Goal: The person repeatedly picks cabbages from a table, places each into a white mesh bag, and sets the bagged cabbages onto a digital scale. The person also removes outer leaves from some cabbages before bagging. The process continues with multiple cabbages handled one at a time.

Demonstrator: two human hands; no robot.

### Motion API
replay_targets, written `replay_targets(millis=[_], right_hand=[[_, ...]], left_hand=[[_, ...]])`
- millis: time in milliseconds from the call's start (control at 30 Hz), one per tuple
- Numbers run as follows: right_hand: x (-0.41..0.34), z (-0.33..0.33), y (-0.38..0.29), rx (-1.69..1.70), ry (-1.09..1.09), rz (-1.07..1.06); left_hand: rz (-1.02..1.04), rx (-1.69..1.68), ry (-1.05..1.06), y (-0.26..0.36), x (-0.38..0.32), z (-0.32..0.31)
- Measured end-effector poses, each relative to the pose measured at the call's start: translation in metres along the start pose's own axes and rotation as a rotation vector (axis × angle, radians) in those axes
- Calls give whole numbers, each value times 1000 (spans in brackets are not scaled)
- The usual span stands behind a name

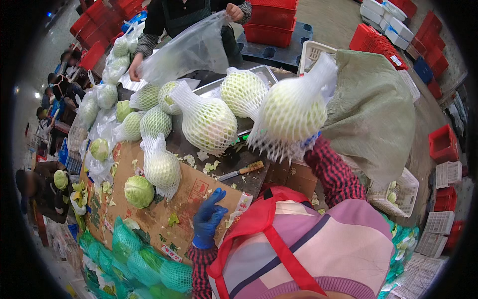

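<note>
My right hand (pixel 313 139), in a blue glove, is mostly hidden behind a cabbage in a white foam net (pixel 293 110) that it holds up at the right of the table. The net's gathered end points up and away from me; its frayed open end hangs towards me. My left hand (pixel 209 220), also blue-gloved, hovers over the flattened cardboard (pixel 179 209), empty, fingers partly spread. Left of it lie a bare green cabbage (pixel 139 191) and a netted cabbage (pixel 161 168). A knife with a wooden handle (pixel 251 167) rests on the dark tabletop ahead.
More netted cabbages (pixel 209 123) crowd the table's middle, near a metal tray (pixel 209 89). Opposite, a person (pixel 186 18) holds a clear plastic bag (pixel 190 50). Green mesh sacks (pixel 145 261) line the near left edge. A white crate (pixel 401 194) stands at right, below a greenish sheet (pixel 373 108).
</note>
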State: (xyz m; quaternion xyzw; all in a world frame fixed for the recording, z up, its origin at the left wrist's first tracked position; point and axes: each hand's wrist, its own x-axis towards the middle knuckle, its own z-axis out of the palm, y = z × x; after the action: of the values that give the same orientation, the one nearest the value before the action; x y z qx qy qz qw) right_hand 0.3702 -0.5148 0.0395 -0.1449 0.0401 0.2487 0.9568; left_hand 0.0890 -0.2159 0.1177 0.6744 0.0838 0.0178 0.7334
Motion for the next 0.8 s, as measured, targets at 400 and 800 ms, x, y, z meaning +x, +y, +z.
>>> replay_targets(millis=[400,800], right_hand=[[60,-53,-104,31,251,-370],[69,-24,-99,-150,213,-369]], left_hand=[[-46,-97,238,-42,-24,-23],[-100,-65,292,-52,-22,-10]])
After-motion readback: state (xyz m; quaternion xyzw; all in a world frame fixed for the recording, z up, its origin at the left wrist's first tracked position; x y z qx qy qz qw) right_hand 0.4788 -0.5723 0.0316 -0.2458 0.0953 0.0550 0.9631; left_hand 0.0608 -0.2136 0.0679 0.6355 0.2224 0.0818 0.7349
